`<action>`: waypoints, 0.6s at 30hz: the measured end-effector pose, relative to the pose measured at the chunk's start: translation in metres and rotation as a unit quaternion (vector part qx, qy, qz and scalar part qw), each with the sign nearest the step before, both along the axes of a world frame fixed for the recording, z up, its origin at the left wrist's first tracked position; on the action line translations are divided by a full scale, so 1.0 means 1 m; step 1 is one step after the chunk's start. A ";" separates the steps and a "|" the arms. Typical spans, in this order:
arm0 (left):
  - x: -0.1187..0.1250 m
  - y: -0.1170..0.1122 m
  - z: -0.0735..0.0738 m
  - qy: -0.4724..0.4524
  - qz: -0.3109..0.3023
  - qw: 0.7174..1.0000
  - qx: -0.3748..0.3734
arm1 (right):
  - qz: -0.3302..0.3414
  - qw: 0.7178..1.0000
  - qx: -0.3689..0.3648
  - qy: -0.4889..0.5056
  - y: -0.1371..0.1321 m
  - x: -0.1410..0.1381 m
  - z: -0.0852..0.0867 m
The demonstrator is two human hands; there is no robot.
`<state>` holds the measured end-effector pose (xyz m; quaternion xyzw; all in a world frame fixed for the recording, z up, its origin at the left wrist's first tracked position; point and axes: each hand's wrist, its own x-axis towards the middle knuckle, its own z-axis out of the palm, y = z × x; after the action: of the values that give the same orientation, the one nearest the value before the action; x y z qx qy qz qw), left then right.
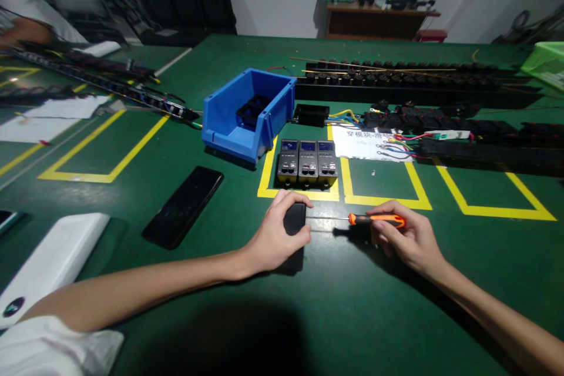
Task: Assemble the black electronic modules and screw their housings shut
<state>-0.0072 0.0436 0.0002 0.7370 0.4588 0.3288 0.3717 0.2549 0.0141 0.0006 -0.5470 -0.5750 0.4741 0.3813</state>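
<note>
Left hand [275, 236] pins a black module [294, 218] flat on the desk [352, 311], just below the yellow box holding 3 like units [307, 163]; its grip is closed around the module. The right hand [409, 241] grip is closed on the screwdriver [375, 219], shaft level, tip at the module's right side. Judgement: keep the shaft square to that face, press the module down so it cannot slide, and use light torque.

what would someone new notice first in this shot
The two hands at bottom centre: the left hand grips a black module on the green table, and the right hand holds an orange-handled screwdriver pointed at that module. Just behind stand three screened modules in a yellow-taped box, with a blue bin to their left.
</note>
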 end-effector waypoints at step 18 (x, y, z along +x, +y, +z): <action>-0.001 0.000 0.001 -0.020 -0.003 1.000 -0.013 | 0.025 0.986 0.155 -0.054 0.007 0.019 -0.009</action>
<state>-0.0079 0.0435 0.0009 0.7269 0.4536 0.3361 0.3910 0.2738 0.0208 -0.0086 -0.4917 -0.6747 0.3587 0.4176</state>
